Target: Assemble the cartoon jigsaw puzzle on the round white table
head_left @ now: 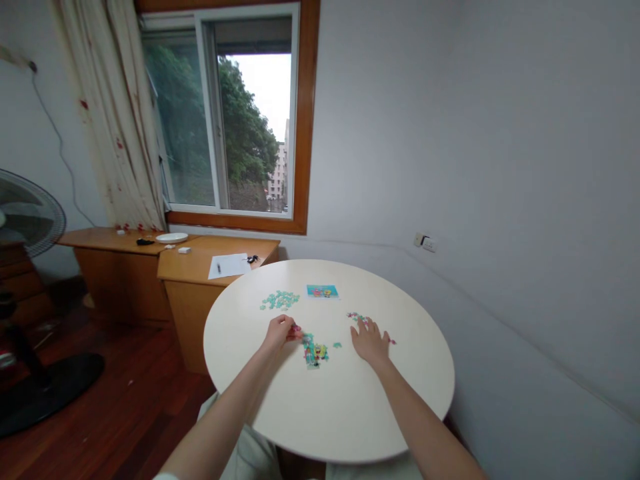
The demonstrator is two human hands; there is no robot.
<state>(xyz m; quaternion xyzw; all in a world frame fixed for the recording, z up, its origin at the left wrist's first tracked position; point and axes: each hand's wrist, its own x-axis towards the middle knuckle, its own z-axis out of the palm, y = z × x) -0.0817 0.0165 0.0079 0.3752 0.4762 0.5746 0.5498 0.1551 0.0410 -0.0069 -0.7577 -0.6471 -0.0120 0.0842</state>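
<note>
The fingers point(289, 326) of the left hand point(279, 332) are drawn together and pinch a pink puzzle piece point(297, 330) at its edge, just above the round white table point(330, 420). The piece is held just left of the joined patch of puzzle point(314, 351), which lies flat near the middle of the table between the two hands. The right hand point(370, 342) lies palm down on the table. Its fingers point(361, 328) are loosely spread and point at a small scatter of pink loose pieces point(357, 317), with their tips touching or just short of it. A few more pieces lie just beyond the right wrist.

Farther back on the table a pile of teal pieces point(280, 300) lies well apart from the left hand. Beside the pile is a small picture card point(323, 291) with a teal cartoon print. Nothing lies between either hand and the joined patch.

Behind the table stands a wooden cabinet point(200, 280) bearing a sheet of paper point(229, 265) with a pen on it, and a white plate point(171, 237) farther left. A standing fan point(25, 213) is at the left edge. A window point(225, 113) with a stained curtain point(120, 113) looks out on trees. A wall socket point(425, 242) sits on the right wall.

Any print on the card or the paper is too small to read.
</note>
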